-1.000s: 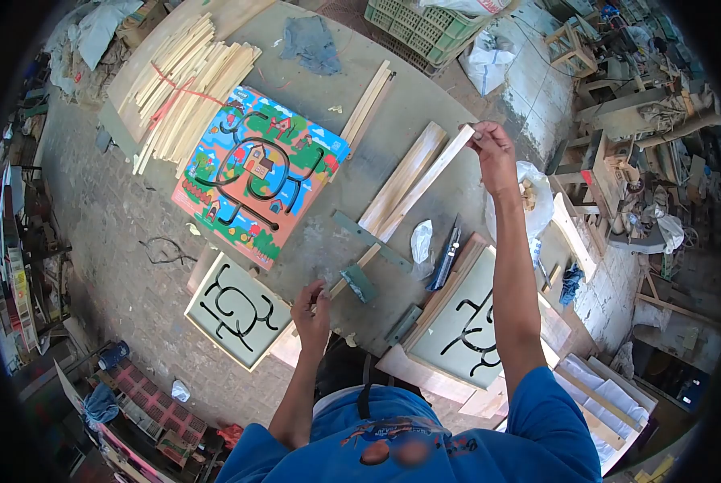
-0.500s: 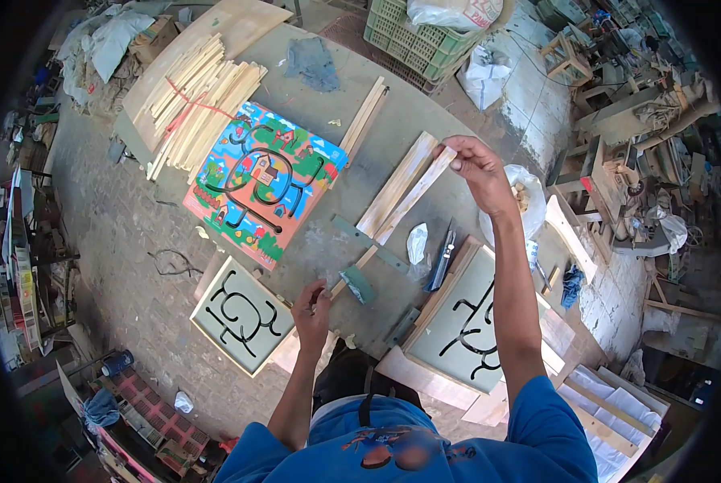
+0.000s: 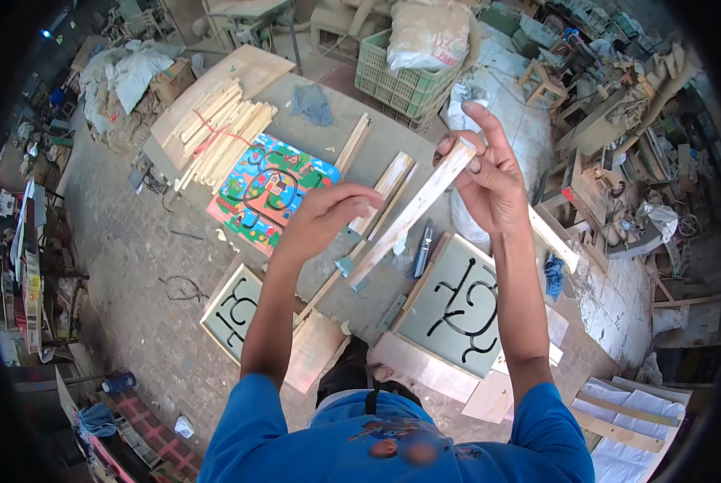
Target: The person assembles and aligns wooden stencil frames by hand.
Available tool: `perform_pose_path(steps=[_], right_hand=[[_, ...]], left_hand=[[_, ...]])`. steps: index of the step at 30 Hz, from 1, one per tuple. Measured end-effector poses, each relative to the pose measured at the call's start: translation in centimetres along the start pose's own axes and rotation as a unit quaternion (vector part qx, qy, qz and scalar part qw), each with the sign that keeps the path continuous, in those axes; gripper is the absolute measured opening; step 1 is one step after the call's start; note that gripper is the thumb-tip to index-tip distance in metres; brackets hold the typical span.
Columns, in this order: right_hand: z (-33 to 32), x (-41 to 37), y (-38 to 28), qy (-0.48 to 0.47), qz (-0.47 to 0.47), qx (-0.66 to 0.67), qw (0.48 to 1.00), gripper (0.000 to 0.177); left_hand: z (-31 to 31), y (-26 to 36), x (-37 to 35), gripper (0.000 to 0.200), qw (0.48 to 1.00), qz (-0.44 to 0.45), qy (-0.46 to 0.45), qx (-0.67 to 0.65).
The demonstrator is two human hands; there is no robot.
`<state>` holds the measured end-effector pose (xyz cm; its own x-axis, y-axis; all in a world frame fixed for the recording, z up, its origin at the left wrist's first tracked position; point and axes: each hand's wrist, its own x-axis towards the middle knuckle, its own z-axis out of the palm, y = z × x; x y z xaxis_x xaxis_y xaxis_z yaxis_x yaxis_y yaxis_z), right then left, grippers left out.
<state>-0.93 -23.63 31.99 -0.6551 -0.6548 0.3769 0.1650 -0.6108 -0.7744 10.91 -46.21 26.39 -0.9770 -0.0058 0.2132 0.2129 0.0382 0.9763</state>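
My right hand [image 3: 489, 181] pinches the top end of a pale wooden strip [image 3: 413, 213], which slants down to the left above the worktable. Its other fingers are raised. My left hand [image 3: 328, 217] is open and holds nothing, its fingers stretched to the right over the table, near a wider wooden strip [image 3: 393, 173] that lies there. Below the held strip's lower end are a small green block [image 3: 344, 266] and a thin wooden stick [image 3: 320, 295]. A colourful printed board [image 3: 308, 171] with dark curved grooves lies beyond my left hand, partly covered by it.
A bundle of wooden strips [image 3: 236, 121] lies at the table's far left. A framed panel with black curves [image 3: 425, 322] stands at right, a similar panel [image 3: 216, 322] at left. A dark blue tool [image 3: 423, 251] lies near the right panel. Green crates [image 3: 385, 76] stand behind the table.
My left hand has let go of the thin stick by the green block and moved up and right. My right hand has lifted the wooden strip off the table, closer to me.
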Motion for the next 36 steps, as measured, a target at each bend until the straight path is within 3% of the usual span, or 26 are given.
perform_pose_path(steps=[1, 2, 4, 13, 16, 17, 21, 22, 26, 27, 31, 33, 34, 35, 36], right_hand=[[0.7, -0.9, -0.9, -0.007, -0.010, -0.005, 1.000, 0.064], [1.5, -1.9, -1.7, -0.015, -0.010, 0.033, 0.999, 0.063], [2.7, -4.5, -3.1, -0.016, -0.018, 0.089, 0.996, 0.061], [5.2, -17.4, -6.1, 0.090, -0.023, 0.131, 0.987, 0.052], [4.9, -21.1, -5.5, 0.197, 0.004, -0.053, 0.979, 0.049], [4.7, -22.7, -5.4, 0.245, 0.012, -0.089, 0.965, 0.040], [0.7, -31.3, -2.5, 0.389, -0.010, -0.065, 0.919, 0.015], [-0.3, -33.5, -1.5, 0.410, 0.000, -0.070, 0.909, 0.015], [-1.9, -39.3, 2.5, 0.489, 0.062, -0.128, 0.861, 0.015], [-2.1, -39.5, 3.3, 0.487, 0.064, -0.127, 0.862, 0.015], [-2.2, -35.9, 6.1, 0.483, 0.127, -0.204, 0.842, 0.024], [-2.7, -31.3, 8.1, 0.374, 0.166, -0.284, 0.867, 0.026], [-3.1, -28.5, 9.2, 0.325, 0.195, -0.359, 0.853, 0.029], [-3.7, -25.6, 10.2, 0.270, 0.222, -0.430, 0.833, 0.032], [-5.7, -23.0, 12.3, 0.257, 0.225, -0.429, 0.836, 0.032]], left_hand=[[1.0, 1.6, 0.2, 0.022, 0.994, -0.021, -0.088, -0.062], [2.2, 2.3, -0.2, 0.022, 0.994, -0.011, -0.091, -0.056], [5.0, 2.9, -1.2, 0.024, 0.972, -0.030, -0.199, -0.123], [16.1, 4.2, -10.0, 0.044, 0.906, -0.182, -0.237, -0.299], [18.0, 3.2, -12.6, 0.047, 0.899, -0.176, -0.137, -0.377], [17.5, 2.9, -13.3, 0.048, 0.906, -0.159, -0.114, -0.374], [12.0, 1.5, -17.6, 0.040, 0.900, -0.072, 0.094, -0.419], [10.2, 0.8, -19.2, 0.036, 0.890, -0.066, 0.159, -0.422], [5.6, -0.9, -24.3, 0.034, 0.870, -0.065, 0.249, -0.421], [5.3, -0.9, -25.2, 0.031, 0.857, -0.060, 0.296, -0.417], [4.3, -3.8, -28.5, 0.026, 0.843, -0.057, 0.312, -0.434], [3.4, -6.1, -29.2, 0.023, 0.788, -0.073, 0.398, -0.463], [4.8, -4.8, -27.9, 0.021, 0.750, -0.097, 0.468, -0.456], [4.2, -6.2, -27.9, 0.021, 0.746, -0.091, 0.477, -0.455], [3.4, -8.4, -28.5, 0.020, 0.753, -0.088, 0.417, -0.501]])
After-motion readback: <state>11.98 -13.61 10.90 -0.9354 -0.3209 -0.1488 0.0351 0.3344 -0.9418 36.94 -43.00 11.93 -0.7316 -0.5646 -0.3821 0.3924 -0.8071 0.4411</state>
